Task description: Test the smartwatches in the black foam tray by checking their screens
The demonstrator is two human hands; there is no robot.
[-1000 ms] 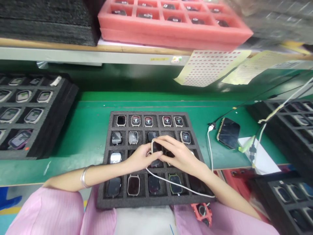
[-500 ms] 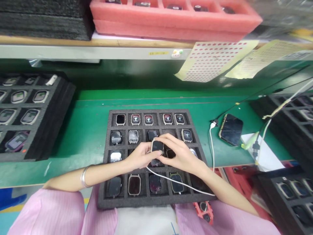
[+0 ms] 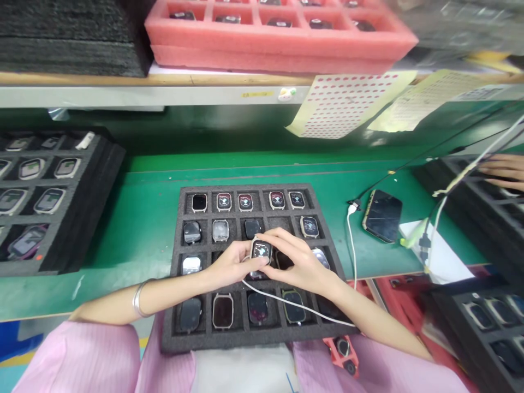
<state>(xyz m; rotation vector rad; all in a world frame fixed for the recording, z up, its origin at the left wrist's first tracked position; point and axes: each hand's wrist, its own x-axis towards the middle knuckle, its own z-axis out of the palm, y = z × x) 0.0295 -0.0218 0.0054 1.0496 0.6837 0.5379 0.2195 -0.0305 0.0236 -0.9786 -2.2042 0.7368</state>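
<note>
Over the middle of a black foam tray point(image 3: 213, 341), both my hands hold one smartwatch point(image 3: 261, 250) with a lit dial. My left hand point(image 3: 231, 263) grips it from the left, thumb on the lower edge of the face. Fingers of my right hand point(image 3: 297, 259) close on its top and right side. A white cable point(image 3: 303, 304) runs from beneath my left hand to the lower right; its end there is hidden. More watches lie in the tray's compartments, such as a silver-framed one point(image 3: 223, 311) and a lit one point(image 3: 309, 226). My hands cover some compartments.
A phone point(image 3: 382, 215) lies right of the tray, beside a white cable plug point(image 3: 352, 207). Stacked foam trays of watches point(image 3: 98, 191) stand at left. Above is a shelf with a pink foam tray point(image 3: 278, 54). Another person's hand point(image 3: 505, 169) shows at far right.
The held watch's screen has gone from dark to a lit dial. My grip looks the same. Another person's hand has appeared at the right edge, and the view has shifted slightly.
</note>
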